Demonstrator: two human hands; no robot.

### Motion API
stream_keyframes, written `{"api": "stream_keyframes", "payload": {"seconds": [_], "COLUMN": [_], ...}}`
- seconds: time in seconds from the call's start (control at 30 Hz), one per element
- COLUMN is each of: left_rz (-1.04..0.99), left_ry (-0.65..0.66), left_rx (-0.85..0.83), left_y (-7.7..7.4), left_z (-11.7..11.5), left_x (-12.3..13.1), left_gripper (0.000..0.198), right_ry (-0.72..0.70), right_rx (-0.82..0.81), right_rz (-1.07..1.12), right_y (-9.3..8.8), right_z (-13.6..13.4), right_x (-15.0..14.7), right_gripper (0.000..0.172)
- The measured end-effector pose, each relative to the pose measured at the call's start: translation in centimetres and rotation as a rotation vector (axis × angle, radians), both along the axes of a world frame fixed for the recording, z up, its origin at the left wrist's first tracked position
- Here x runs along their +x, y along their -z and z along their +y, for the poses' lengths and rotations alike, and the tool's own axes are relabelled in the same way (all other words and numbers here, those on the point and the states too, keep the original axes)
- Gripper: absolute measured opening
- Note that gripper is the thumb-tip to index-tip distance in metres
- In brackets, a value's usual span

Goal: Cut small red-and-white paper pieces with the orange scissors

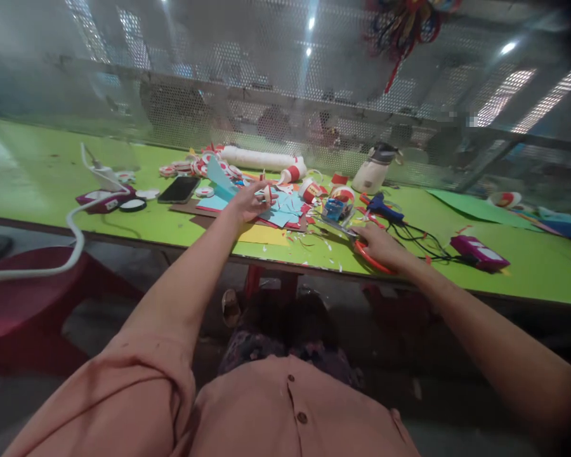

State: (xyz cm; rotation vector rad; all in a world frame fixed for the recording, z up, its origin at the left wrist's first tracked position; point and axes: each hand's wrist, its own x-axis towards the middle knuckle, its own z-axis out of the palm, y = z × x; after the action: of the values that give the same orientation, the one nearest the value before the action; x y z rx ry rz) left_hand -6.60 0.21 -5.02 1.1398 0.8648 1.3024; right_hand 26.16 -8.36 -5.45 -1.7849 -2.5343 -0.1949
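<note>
Over a pile of light blue paper (286, 206), my left hand (247, 202) pinches a small white and red paper piece (268, 194). Its fingers are bent, and the exact grip is hard to make out. My right hand (379, 244) is closed on orange-handled scissors (372, 259) at the table's front edge, the blades pointing left. Just beyond the blades sits a blue tape dispenser (333, 209). Paper cups with red and white print (310, 190) lie behind the blue paper. Yellow paper (264, 235) shows below my left hand.
A blue glue gun (384, 208) and a purple power strip (479, 253) with black cords lie to the right. A pale bottle (372, 171) stands behind. On the left are a phone (179, 189) and another purple power strip (105, 199). A mesh screen (247, 82) rises beyond the green table (542, 270).
</note>
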Motion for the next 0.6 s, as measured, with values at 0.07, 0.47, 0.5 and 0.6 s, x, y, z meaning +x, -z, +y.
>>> {"api": "stream_keyframes", "payload": {"seconds": [0.07,0.47,0.5,0.6], "left_rz": [0.077,0.386,0.402,0.45], "left_ry": [-0.063,-0.27,-0.271,-0.243], "left_rx": [0.041,0.474,0.482,0.461], "left_y": [0.2,-0.3,-0.2,0.2], "left_z": [0.0,-2.3,-2.3,-2.1], "left_x": [0.4,2.4,2.5,2.7], "left_gripper": [0.029,0.042,0.041,0.034], "right_ry": [0.012,-0.001,0.001,0.008], "right_rx": [0.03,0.185,0.191,0.188], "right_rz": [0.006,0.056,0.059,0.067], "right_y": [0.3,0.7,0.7,0.8], "right_z": [-0.3,-1.4,-1.5,-1.4], "right_x": [-0.2,-0.7,-0.7,-0.6], "right_gripper": [0.042,0.04,0.04,0.039]}}
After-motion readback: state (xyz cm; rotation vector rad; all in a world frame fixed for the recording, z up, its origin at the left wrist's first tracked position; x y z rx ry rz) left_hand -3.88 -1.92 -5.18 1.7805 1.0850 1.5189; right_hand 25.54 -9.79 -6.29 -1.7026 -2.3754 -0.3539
